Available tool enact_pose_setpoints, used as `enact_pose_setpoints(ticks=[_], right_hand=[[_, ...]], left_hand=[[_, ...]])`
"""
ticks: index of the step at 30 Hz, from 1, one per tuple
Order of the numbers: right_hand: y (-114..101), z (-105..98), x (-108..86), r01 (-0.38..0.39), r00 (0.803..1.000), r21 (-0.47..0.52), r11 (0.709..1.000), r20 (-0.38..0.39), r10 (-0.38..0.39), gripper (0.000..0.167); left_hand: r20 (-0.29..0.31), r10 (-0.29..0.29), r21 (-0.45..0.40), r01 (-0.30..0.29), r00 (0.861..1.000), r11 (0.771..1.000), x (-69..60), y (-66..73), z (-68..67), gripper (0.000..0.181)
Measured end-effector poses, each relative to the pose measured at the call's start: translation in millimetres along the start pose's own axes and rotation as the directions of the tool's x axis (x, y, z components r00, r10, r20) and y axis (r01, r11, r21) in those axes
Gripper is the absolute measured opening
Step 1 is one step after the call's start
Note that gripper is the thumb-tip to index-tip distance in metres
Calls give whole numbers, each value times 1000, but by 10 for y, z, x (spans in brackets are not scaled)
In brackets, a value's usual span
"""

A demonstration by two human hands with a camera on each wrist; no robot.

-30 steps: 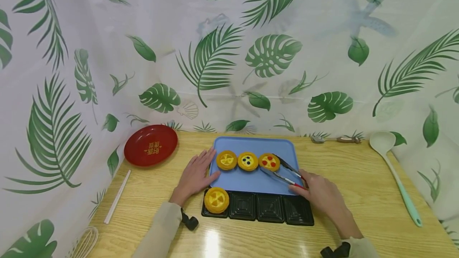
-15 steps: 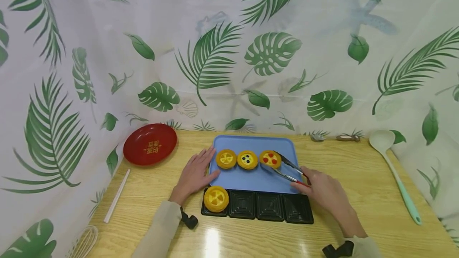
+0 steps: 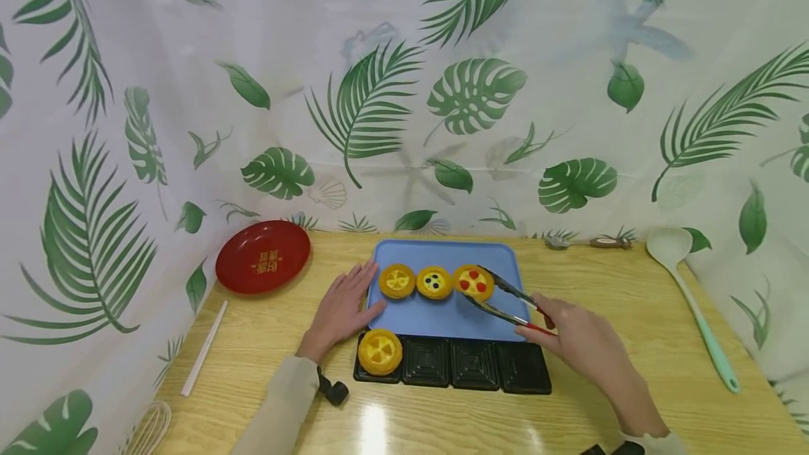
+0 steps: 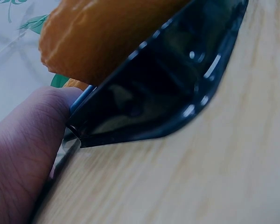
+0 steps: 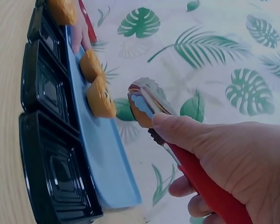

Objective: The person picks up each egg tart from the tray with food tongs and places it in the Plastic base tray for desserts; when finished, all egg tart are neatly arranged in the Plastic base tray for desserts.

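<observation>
1. Since the earlier frames, the right hand (image 3: pixel 584 339) has drawn back slightly, and the red-dotted tart (image 3: pixel 473 283) has risen off the blue tray (image 3: pixel 436 318).
2. Nearest on the bench (image 3: pixel 632 307), at left, is a whisk (image 3: pixel 152 430), partly out of frame.
3. A black tray (image 3: pixel 475 365) of four wells comes next; a wedge-topped tart (image 3: pixel 380 352) sits in its leftmost well.
4. The right hand grips red-handled tongs (image 5: pixel 210 189); their tips hold the red-dotted tart above the blue tray's right part.
5. The left hand (image 3: pixel 341 307) lies at the blue tray's left edge, fingers straight, holding nothing.
6. On that tray, a yellow-topped tart (image 3: pixel 397 281) sits beside a blue-dotted tart (image 3: pixel 435 282).
7. Farther left is a red plate (image 3: pixel 262 257); behind everything hangs a leafy curtain (image 3: pixel 379 125).
</observation>
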State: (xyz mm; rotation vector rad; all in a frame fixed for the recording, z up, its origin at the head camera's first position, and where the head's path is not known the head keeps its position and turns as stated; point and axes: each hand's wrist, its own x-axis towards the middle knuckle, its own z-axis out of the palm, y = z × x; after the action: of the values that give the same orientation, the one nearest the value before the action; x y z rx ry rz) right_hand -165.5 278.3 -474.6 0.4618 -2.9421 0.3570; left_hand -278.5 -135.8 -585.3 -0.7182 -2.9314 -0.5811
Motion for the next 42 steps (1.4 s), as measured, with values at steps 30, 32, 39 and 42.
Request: enact_pose_setpoints(ticks=[30,32,39,42], right_hand=[[-540,355,-390,144,983,47,988,110,-148,62],[-548,376,-391,142,981,55,988,122,-148,63],[-572,409,-378,124,978,60,990,164,-132,67],[-581,410,-373,119,978,43,992,170,-124,69]], left_hand=[[15,-5,8,5,1000,1000,-3,-10,27,85],[16,-7,8,7,1000,1000,0,-10,27,85],[10,-3,4,3,1000,1000,2,-18,30,85],[3,-3,6,3,1000,1000,2,-24,32,85]])
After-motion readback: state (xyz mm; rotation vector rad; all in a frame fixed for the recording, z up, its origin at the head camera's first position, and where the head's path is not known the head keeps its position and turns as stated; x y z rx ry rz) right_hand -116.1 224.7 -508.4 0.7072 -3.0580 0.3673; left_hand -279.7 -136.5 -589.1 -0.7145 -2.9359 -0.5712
